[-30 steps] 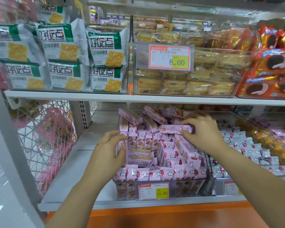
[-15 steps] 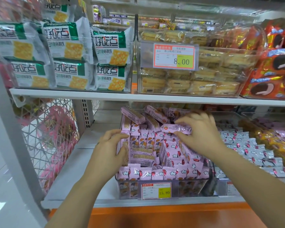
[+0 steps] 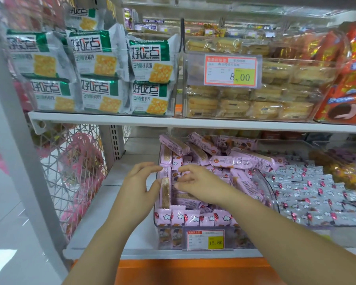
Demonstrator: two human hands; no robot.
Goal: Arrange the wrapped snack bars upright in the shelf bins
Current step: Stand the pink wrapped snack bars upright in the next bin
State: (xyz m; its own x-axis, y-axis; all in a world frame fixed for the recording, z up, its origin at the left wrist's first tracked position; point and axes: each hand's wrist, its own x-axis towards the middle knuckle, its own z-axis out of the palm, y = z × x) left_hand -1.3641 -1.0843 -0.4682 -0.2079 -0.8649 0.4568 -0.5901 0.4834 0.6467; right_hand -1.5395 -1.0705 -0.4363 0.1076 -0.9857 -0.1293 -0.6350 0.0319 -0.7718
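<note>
A white store shelf point(image 3: 90, 212) carries a clear bin point(image 3: 272, 190) of pink snack bars point(image 3: 240, 161). The left hand point(image 3: 138, 188) curls at the bin's left wall, thumb and fingertips clasping an upright bar point(image 3: 165, 194) that stands just inside it. The right hand point(image 3: 197, 182) sits just right of that bar, fingers bent down among standing bars; whether they pinch one cannot be told. Loose bars lie tumbled beyond the right hand and to its right.

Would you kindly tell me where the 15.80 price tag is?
The 15.80 price tag is at lower centre of the head view, on the front wall of the clear bin of pink snack bars.
</note>
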